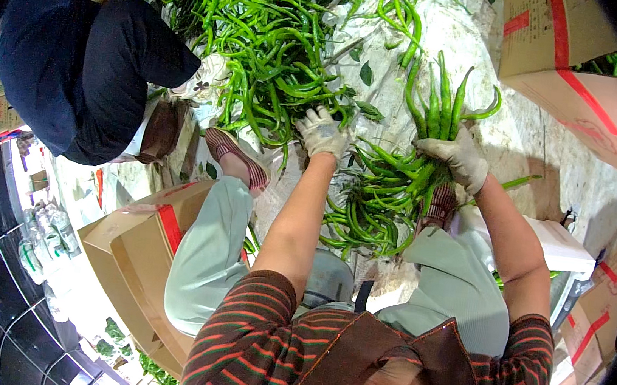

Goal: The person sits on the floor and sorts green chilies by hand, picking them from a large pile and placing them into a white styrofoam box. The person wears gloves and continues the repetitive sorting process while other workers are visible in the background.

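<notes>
My right hand point(457, 157), in a pale work glove, grips a bunch of long green chili peppers point(439, 107) whose ends fan out past the fingers. Below that hand lies a smaller pile of green chilies point(372, 208), between my feet. My left hand point(322, 132), gloved too, reaches to the near edge of a large heap of green chilies point(269, 34). Its fingers are spread against the heap; whether they pinch a pepper is hidden.
A co-worker in dark clothes point(93, 77) bends at the left of the heap. Cardboard boxes with red tape stand at left point(148, 243) and upper right point(577, 92). A white foam box point(553, 246) is beside my right leg. Loose leaves point(366, 73) lie on the pale ground sheet point(463, 33).
</notes>
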A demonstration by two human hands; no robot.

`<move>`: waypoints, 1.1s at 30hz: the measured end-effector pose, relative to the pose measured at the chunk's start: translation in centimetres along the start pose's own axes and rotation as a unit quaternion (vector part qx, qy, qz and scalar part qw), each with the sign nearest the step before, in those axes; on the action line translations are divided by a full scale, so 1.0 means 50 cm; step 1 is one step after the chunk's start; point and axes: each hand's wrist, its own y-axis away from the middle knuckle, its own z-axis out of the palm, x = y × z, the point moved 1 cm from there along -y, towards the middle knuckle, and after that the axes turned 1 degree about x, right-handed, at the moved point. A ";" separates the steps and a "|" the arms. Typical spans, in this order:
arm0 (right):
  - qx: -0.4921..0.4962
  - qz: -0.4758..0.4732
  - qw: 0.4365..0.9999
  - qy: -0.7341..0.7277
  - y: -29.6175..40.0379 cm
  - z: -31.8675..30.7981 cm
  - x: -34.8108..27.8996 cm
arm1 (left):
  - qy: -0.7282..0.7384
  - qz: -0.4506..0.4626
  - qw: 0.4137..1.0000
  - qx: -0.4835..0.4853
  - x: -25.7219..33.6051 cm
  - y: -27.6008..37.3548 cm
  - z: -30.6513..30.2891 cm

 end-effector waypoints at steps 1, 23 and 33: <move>-0.001 0.001 1.000 -0.008 -0.003 -0.010 0.000 | 0.002 0.005 1.000 -0.031 0.020 -0.009 -0.006; 0.028 0.043 0.994 -0.100 -0.034 -0.111 -0.038 | 0.332 0.054 0.942 0.014 0.107 -0.005 0.000; 0.012 0.039 0.998 -0.055 -0.030 -0.141 -0.024 | 0.226 0.293 0.919 0.136 0.156 -0.017 -0.148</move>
